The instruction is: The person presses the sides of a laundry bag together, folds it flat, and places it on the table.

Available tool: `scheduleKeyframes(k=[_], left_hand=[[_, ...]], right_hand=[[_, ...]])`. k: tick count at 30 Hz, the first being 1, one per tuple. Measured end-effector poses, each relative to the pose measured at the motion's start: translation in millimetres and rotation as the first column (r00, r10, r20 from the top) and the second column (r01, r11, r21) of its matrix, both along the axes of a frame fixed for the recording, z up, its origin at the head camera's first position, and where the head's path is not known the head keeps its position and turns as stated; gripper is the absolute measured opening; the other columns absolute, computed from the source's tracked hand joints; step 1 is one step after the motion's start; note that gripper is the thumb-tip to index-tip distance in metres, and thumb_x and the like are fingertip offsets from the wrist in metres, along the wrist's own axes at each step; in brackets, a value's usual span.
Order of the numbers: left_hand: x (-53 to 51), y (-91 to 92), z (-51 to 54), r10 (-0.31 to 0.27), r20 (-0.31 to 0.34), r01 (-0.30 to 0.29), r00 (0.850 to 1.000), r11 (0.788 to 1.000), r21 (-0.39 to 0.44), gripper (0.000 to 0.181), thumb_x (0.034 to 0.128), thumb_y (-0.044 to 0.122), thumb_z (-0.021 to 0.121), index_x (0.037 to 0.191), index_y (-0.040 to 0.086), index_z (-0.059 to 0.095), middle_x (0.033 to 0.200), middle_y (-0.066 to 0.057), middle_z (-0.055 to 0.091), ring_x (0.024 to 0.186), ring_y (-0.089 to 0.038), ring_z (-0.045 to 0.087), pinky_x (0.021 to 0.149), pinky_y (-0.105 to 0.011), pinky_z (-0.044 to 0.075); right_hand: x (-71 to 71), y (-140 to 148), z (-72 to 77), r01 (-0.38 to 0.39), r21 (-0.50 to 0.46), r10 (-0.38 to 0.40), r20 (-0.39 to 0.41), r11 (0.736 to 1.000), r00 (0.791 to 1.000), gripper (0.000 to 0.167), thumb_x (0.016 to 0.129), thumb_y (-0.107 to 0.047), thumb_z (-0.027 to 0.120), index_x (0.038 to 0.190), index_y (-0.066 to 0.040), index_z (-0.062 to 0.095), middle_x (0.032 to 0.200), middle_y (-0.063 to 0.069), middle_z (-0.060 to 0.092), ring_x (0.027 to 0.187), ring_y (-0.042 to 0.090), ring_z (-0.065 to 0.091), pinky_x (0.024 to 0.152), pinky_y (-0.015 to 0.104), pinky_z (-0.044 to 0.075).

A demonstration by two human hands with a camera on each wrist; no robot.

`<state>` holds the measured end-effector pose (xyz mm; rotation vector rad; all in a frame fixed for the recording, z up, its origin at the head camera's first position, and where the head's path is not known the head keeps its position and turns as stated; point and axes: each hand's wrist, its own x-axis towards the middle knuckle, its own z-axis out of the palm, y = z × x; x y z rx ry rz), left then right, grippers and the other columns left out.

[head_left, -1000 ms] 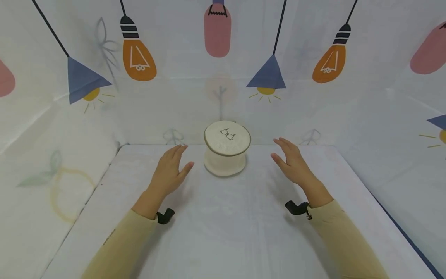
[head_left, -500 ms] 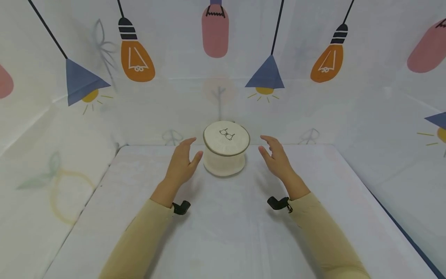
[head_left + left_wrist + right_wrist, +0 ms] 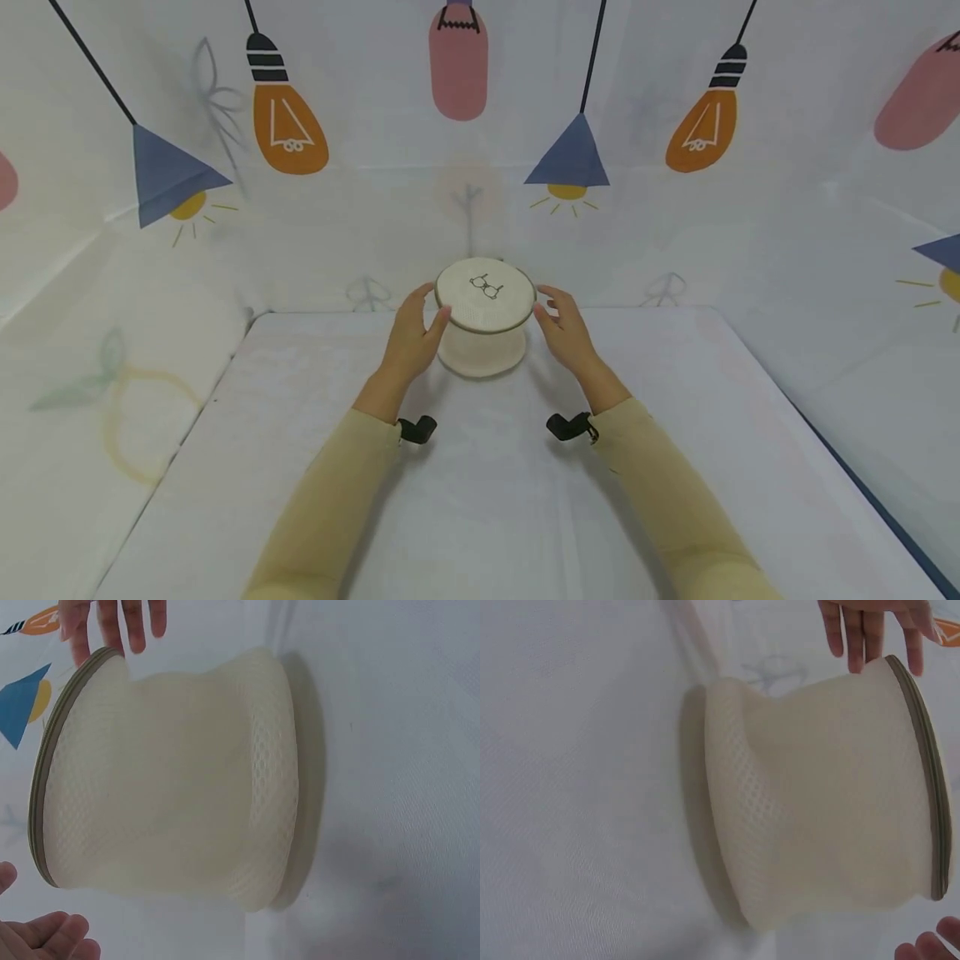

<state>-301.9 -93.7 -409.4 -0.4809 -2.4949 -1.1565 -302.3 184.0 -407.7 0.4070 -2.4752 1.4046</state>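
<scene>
A cream mesh laundry bag (image 3: 482,354), round and drum-shaped, stands upright on the white-covered table. Its flat top carries a small black line drawing, and a greenish-brown zip (image 3: 39,795) runs around the upper rim. On the bag's left side is my left hand (image 3: 410,337), thumb and fingers spread at the rim. My right hand (image 3: 566,333) mirrors it at the right, fingertips close to the rim. In the left wrist view, left fingers (image 3: 64,934) show a gap from the mesh. The right wrist view has right fingertips (image 3: 930,946) likewise apart from it. Neither hand grips the bag.
The white table cover (image 3: 480,500) stretches in front of the bag. Just behind the bag rises a white backdrop (image 3: 375,217) printed with lamps and bulbs. Black wrist-worn devices (image 3: 417,429) sit at both sleeve cuffs.
Both hands have moved inward and slightly forward, from well apart on either side to right beside the bag's rim. The bag stands in the same place.
</scene>
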Motion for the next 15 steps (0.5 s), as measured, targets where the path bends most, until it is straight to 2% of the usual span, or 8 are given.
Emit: scheduleKeyframes(k=[9,15], left_hand=[[-11.4,4.0,-1.6,-0.009,0.062,0.003,0.998,0.995,0.101,0.062,0.1055,0.043,0.044,0.155,0.009,0.029,0.158,-0.018,0.035,0.14,-0.04,0.039,0.112,-0.057,0.034],[-20.2,11.6,-6.7,-0.052,0.102,0.032,0.993,0.981,0.189,0.058,0.1067,0.037,0.044,0.156,0.011,0.027,0.158,-0.021,0.033,0.14,-0.039,0.038,0.112,-0.049,0.038]], right_hand=[[-12.1,-15,-3.0,0.032,-0.072,-0.025,0.092,0.997,0.995,0.051,0.107,-0.033,0.047,0.152,-0.01,0.038,0.155,0.02,0.033,0.138,0.04,0.037,0.108,0.054,0.038],[-18.6,-18,-10.5,0.047,-0.103,-0.034,0.124,0.994,0.992,0.055,0.107,-0.037,0.046,0.155,-0.013,0.033,0.156,0.016,0.033,0.137,0.036,0.039,0.111,0.059,0.032]])
